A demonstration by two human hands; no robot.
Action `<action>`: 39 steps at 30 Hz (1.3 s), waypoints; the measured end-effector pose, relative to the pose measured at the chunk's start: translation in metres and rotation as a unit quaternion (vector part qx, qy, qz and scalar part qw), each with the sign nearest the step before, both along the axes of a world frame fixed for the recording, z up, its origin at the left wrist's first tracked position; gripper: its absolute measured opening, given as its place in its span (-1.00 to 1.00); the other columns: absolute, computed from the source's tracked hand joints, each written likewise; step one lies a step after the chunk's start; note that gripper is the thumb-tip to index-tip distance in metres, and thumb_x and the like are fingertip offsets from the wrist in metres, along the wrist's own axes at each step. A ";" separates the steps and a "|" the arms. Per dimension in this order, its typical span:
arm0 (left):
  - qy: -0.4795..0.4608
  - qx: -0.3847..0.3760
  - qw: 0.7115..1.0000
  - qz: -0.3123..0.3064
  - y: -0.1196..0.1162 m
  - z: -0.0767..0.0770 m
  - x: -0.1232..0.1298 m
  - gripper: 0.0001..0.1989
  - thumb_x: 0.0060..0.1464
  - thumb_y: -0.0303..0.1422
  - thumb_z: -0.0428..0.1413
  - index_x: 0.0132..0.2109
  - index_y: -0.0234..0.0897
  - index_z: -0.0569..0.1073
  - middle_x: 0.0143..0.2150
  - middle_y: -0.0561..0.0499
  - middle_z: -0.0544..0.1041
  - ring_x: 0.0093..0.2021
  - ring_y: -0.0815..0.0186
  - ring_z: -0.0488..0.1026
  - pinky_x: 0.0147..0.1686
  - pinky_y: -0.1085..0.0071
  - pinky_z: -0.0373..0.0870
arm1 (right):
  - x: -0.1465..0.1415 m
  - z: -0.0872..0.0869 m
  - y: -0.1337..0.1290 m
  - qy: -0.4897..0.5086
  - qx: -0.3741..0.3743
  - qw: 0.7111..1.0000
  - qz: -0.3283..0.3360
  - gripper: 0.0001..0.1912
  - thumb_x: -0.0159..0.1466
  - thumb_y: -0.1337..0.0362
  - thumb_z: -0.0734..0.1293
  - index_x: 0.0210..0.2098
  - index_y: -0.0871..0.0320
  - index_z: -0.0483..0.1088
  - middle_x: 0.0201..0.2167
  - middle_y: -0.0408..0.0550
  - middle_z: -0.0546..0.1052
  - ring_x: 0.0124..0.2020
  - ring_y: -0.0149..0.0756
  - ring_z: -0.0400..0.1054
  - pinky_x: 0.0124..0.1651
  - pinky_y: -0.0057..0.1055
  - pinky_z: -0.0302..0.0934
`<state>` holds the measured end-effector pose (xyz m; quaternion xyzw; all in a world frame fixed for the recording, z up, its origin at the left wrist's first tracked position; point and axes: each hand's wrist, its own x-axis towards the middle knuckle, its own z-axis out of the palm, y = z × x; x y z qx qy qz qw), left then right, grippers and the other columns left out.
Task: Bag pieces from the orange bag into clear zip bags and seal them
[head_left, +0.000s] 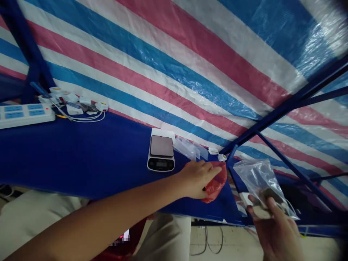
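My left hand (pixel 197 179) reaches across to the right end of the blue table and rests on a red plastic bag (pixel 216 185), its fingers bent over the bag's upper part. My right hand (pixel 274 224) is held up at the lower right, thumb and fingers pinched round a clear plastic bag (pixel 259 174) with dark and light items inside, too blurred to name. A white kitchen scale (pixel 161 149) with a grey plate stands left of the red bag. Flat clear bags (pixel 190 148) lie between the scale and the striped sheet.
A white power strip (pixel 27 114) lies at the far left, beside a heap of white plugs and cables (pixel 78 105). Blue metal bars (pixel 272 112) cross at the right in front of a striped plastic sheet (pixel 163 65). Below the table is a red container (pixel 127 241) between my legs.
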<state>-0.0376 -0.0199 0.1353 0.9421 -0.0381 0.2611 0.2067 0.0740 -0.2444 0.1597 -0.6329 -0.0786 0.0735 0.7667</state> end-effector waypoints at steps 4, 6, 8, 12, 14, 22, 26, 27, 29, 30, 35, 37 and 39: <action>0.030 0.003 0.998 0.063 0.004 -0.014 0.012 -0.58 0.06 -0.51 0.09 0.10 -0.33 0.37 -0.25 -0.12 0.59 -0.22 0.06 0.55 -0.17 0.11 0.36 | 0.017 0.014 -0.008 -0.073 -0.118 0.990 0.017 -0.53 -0.03 0.11 0.60 -0.16 0.10 0.53 -0.22 -0.12 0.61 -0.31 -0.33 0.51 -0.33 -0.55 0.43; 0.009 -0.084 0.992 0.092 0.018 -0.010 0.015 -0.62 0.08 -0.47 0.06 0.08 -0.31 0.36 -0.29 -0.08 0.58 -0.28 0.14 0.53 -0.22 0.18 0.35 | 0.028 0.025 -0.004 -0.140 -0.218 0.964 0.061 -0.48 -0.02 0.06 0.59 -0.09 0.06 0.53 -0.15 -0.10 0.61 -0.23 -0.28 0.50 -0.29 -0.54 0.42; -0.020 -0.209 0.973 0.098 0.033 -0.007 0.015 -0.64 0.09 -0.44 0.06 0.06 -0.27 0.34 -0.30 -0.01 0.57 -0.32 0.23 0.50 -0.28 0.29 0.34 | 0.039 0.038 0.008 -0.188 -0.312 0.922 0.130 -0.46 0.00 0.01 0.57 -0.06 0.05 0.52 -0.21 -0.09 0.61 -0.25 -0.22 0.50 -0.31 -0.47 0.41; -0.036 -0.414 0.906 0.080 0.047 -0.011 0.016 -0.71 0.08 -0.34 0.09 -0.03 -0.25 0.33 -0.29 0.06 0.54 -0.37 0.32 0.46 -0.35 0.39 0.33 | 0.050 0.055 0.056 -0.247 -0.433 0.814 0.296 -0.56 0.10 -0.03 0.48 -0.14 0.10 0.50 -0.42 -0.10 0.57 -0.43 -0.22 0.44 -0.40 -0.37 0.33; -0.036 -0.452 0.888 0.077 0.048 -0.014 0.017 -0.71 0.06 -0.32 0.11 -0.05 -0.25 0.34 -0.28 0.06 0.53 -0.37 0.33 0.45 -0.36 0.40 0.34 | 0.050 0.054 0.082 -0.321 -0.490 0.749 0.310 -0.66 0.15 0.00 0.42 -0.23 0.10 0.49 -0.43 -0.10 0.56 -0.44 -0.23 0.41 -0.40 -0.37 0.26; -0.036 -0.463 0.882 0.081 0.049 -0.012 0.011 -0.73 0.05 -0.32 0.13 -0.08 -0.26 0.38 -0.27 0.05 0.53 -0.39 0.34 0.44 -0.35 0.40 0.33 | 0.042 0.022 0.123 -0.441 -0.574 0.631 0.279 -0.85 0.22 0.20 0.26 -0.33 0.10 0.44 -0.44 -0.08 0.53 -0.43 -0.25 0.39 -0.34 -0.35 0.12; -0.027 -0.456 0.886 0.074 0.052 -0.013 0.009 -0.73 0.06 -0.31 0.14 -0.07 -0.25 0.38 -0.26 0.04 0.54 -0.39 0.33 0.45 -0.35 0.38 0.34 | 0.040 0.033 0.116 -0.451 -0.561 0.640 0.268 -0.80 0.26 0.15 0.25 -0.41 0.09 0.41 -0.51 -0.12 0.50 -0.47 -0.26 0.36 -0.35 -0.36 0.13; -0.023 -0.454 0.888 0.071 0.052 -0.013 0.008 -0.72 0.06 -0.31 0.14 -0.06 -0.25 0.38 -0.26 0.04 0.54 -0.39 0.33 0.45 -0.34 0.38 0.35 | 0.040 0.040 0.112 -0.447 -0.549 0.654 0.264 -0.78 0.27 0.12 0.26 -0.41 0.09 0.41 -0.51 -0.13 0.50 -0.47 -0.27 0.36 -0.36 -0.36 0.14; -0.015 -0.447 0.892 0.064 0.054 -0.014 0.007 -0.71 0.07 -0.31 0.13 -0.04 -0.25 0.38 -0.24 0.03 0.54 -0.36 0.32 0.47 -0.32 0.36 0.36 | 0.040 0.057 0.102 -0.425 -0.515 0.698 0.259 -0.74 0.27 0.06 0.29 -0.39 0.10 0.43 -0.50 -0.12 0.50 -0.45 -0.27 0.37 -0.38 -0.39 0.19; -0.012 -0.443 0.894 0.060 0.054 -0.014 0.005 -0.70 0.08 -0.31 0.13 -0.03 -0.25 0.38 -0.23 0.02 0.55 -0.33 0.30 0.48 -0.29 0.35 0.38 | 0.039 0.066 0.097 -0.405 -0.496 0.722 0.260 -0.71 0.26 0.02 0.32 -0.37 0.11 0.44 -0.49 -0.11 0.50 -0.44 -0.26 0.38 -0.40 -0.40 0.22; -0.029 -0.462 0.886 -0.014 0.056 -0.007 -0.017 -0.49 0.08 -0.16 0.23 0.12 -0.23 0.34 0.15 -0.18 0.47 0.14 0.13 0.43 0.08 0.18 0.36 | 0.028 0.095 0.081 -0.292 -0.399 0.828 0.264 -0.59 0.14 -0.13 0.44 -0.32 0.11 0.50 -0.41 -0.04 0.55 -0.39 -0.21 0.45 -0.48 -0.42 0.35; -0.025 -0.512 0.856 -0.074 0.053 -0.006 -0.029 -0.32 0.03 -0.11 0.30 0.23 -0.16 0.26 0.27 -0.22 0.37 0.27 0.09 0.33 0.15 0.14 0.31 | 0.021 0.095 0.081 -0.255 -0.348 0.864 0.259 -0.59 0.10 -0.12 0.48 -0.32 0.10 0.53 -0.37 -0.02 0.56 -0.40 -0.23 0.45 -0.49 -0.44 0.39; -0.016 -0.561 0.818 -0.127 0.049 -0.008 -0.040 -0.23 -0.03 -0.15 0.35 0.26 -0.14 0.21 0.21 -0.23 0.44 0.21 0.10 0.39 0.10 0.14 0.35 | 0.014 0.086 0.086 -0.209 -0.296 0.896 0.257 -0.60 0.07 -0.09 0.52 -0.35 0.12 0.52 -0.40 -0.03 0.54 -0.45 -0.28 0.43 -0.52 -0.47 0.39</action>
